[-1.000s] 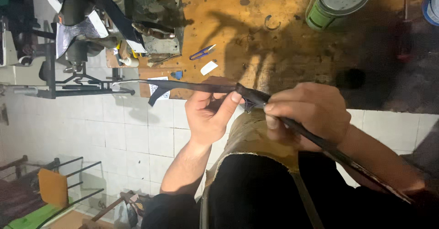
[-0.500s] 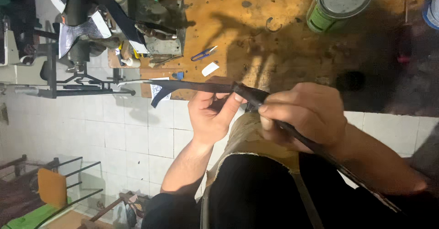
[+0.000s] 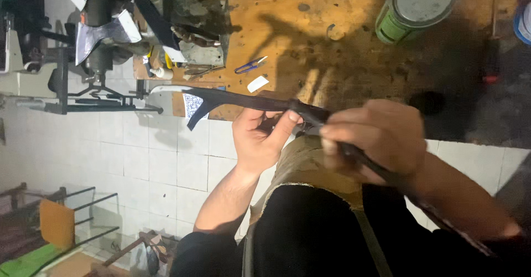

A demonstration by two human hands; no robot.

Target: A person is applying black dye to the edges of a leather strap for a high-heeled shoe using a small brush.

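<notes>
Both hands work 1 long dark leather strap point(image 3: 249, 101) held in the air just over the near edge of the wooden workbench point(image 3: 343, 50): the left hand point(image 3: 260, 141) pinches it between thumb and fingers near its forked free end, and the right hand point(image 3: 381, 139) is closed around it further back, the rest trailing off along that forearm. Likely risk: the forked end hangs unsupported past the left pinch, so a slack grip or a hard pull by the right hand could let the strap slide or twist. A swing of it might also reach the small blue snips point(image 3: 247, 65) or the green tin point(image 3: 417, 9) on the bench.
</notes>
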